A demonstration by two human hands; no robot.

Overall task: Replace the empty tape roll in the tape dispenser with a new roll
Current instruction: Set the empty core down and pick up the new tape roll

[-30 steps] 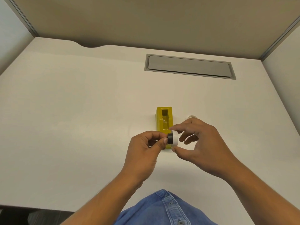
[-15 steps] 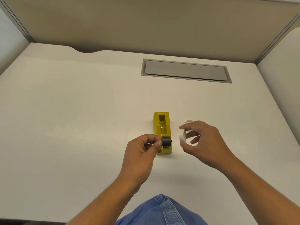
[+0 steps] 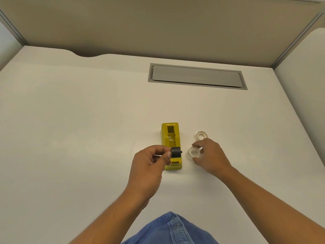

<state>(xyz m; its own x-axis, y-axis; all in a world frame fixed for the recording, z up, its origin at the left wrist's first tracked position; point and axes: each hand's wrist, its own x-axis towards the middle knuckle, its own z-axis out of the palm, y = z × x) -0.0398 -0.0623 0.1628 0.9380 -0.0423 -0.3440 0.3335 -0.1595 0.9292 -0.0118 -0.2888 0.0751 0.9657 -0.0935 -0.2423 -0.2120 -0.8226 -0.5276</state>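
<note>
A yellow tape dispenser (image 3: 171, 136) stands on the white desk (image 3: 79, 129), its roll bay open. My left hand (image 3: 151, 164) pinches a black spindle hub (image 3: 175, 152) just above the dispenser's near end. My right hand (image 3: 210, 157) holds a white ring, the empty tape core (image 3: 194, 152), flat against the desk right of the dispenser. A second white tape roll (image 3: 201, 135) lies on the desk just beyond my right fingers.
A grey cable hatch (image 3: 197, 76) is set into the desk at the back. Partition walls close the desk behind and on both sides. A blue denim garment (image 3: 172, 229) shows at the bottom edge.
The white core has come off the black hub. My right hand carried it rightward and down to the desk, while my left hand kept the hub over the dispenser.
</note>
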